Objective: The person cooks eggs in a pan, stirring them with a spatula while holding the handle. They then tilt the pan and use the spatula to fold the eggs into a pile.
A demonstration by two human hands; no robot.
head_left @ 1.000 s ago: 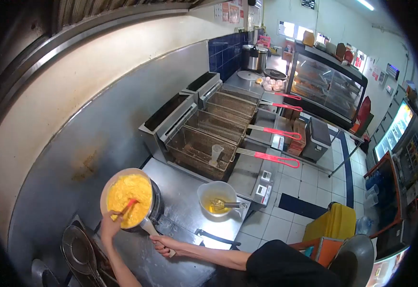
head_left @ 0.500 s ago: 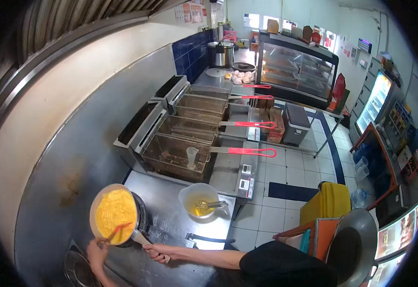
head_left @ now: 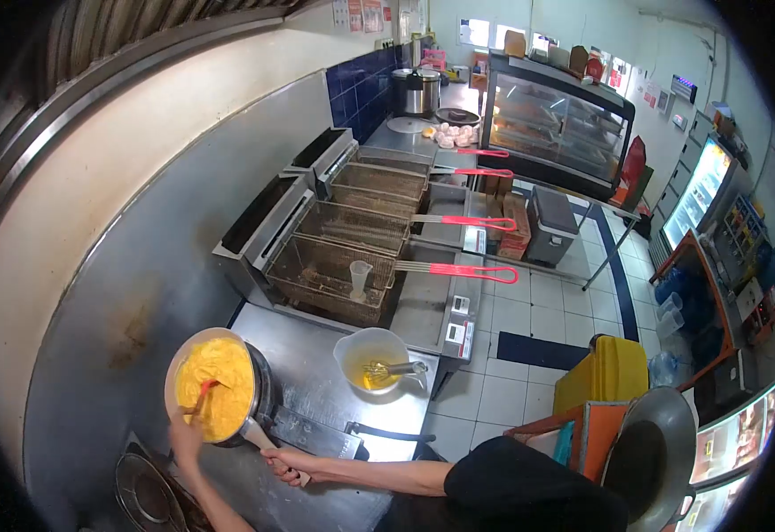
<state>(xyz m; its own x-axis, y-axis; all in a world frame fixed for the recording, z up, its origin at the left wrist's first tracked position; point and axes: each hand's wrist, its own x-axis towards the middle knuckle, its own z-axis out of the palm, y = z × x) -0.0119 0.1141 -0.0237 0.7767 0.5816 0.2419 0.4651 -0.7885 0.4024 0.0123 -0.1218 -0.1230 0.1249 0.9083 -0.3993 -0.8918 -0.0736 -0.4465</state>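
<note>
A pan of yellow, thick, creamy food sits on a dark round burner at the lower left. Near its front edge, my left hand is closed on a spatula whose red head rests in the food. My right hand is wrapped round the pan's pale handle, right of my left hand. On the steel counter to the right of the pan stands a translucent jug holding yellow liquid and a metal whisk.
Fryers with wire baskets and red handles lie beyond the counter. A strainer is at the lower left. To the right are a yellow bin and a large wok. A glass display cabinet stands farther back.
My left hand and the spatula have moved up and slightly sideways over the pan, shifting the spatula's head toward the middle of the food. My right hand stays on the handle. The view has shifted slightly.
</note>
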